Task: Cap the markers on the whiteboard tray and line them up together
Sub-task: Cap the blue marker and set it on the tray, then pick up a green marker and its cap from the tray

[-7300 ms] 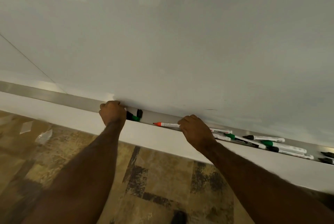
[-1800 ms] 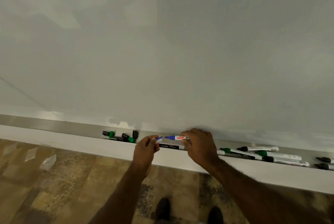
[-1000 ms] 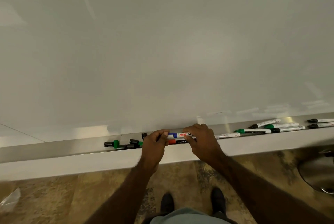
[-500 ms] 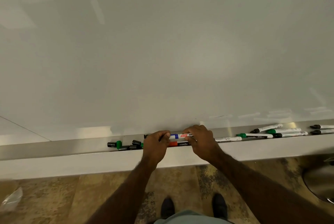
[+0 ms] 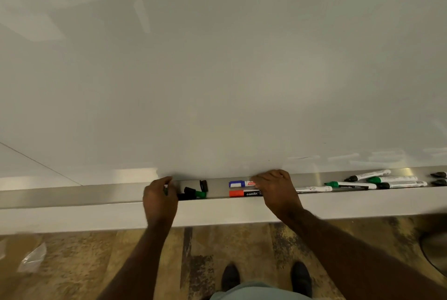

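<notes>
A person's left hand [image 5: 159,199] curls over loose caps [image 5: 193,193] in the whiteboard tray [image 5: 72,194], its grip hidden. At 3 o'clock, the right hand [image 5: 275,189] presses on the capped blue marker [image 5: 239,184] and red marker [image 5: 244,193], lying side by side. Uncapped markers [image 5: 362,182] lie farther along at 3 o'clock.

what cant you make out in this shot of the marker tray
- Head view: whether the left hand holds a cap; its own back hides the fingers.
- Right hand covers the blue marker and red marker barrels.
- Frame edge cuts the rightmost black markers.
</notes>
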